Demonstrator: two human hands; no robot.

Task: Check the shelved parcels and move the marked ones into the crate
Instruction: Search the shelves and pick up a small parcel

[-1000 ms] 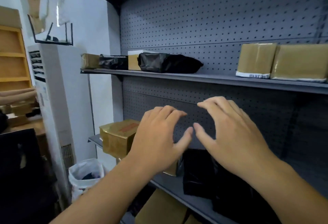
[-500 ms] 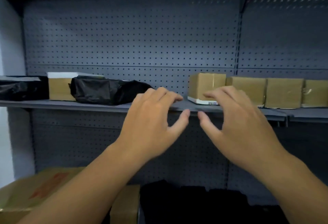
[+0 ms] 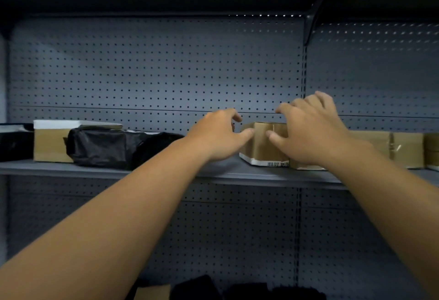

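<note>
A small brown cardboard parcel [image 3: 263, 142] with a white barcode label along its bottom edge stands on the grey shelf [image 3: 166, 172]. My left hand [image 3: 218, 133] reaches at its left side, fingers spread and lightly curved, thumb tip at the box's front corner. My right hand [image 3: 308, 131] hovers over its right side, fingers spread above the top; contact cannot be told. Neither hand holds anything. More brown parcels [image 3: 403, 148] line the shelf to the right. No crate is in view.
A black plastic-wrapped parcel [image 3: 104, 147], a brown box with a white top [image 3: 51, 141] and a black parcel [image 3: 14, 142] sit on the shelf's left. Grey pegboard [image 3: 166, 73] backs the shelf. Dark parcels [image 3: 249, 291] lie on the lower shelf.
The view swung from the lower shelf up to this one. Both hands rose and reached forward to the small labelled parcel, which they now flank.
</note>
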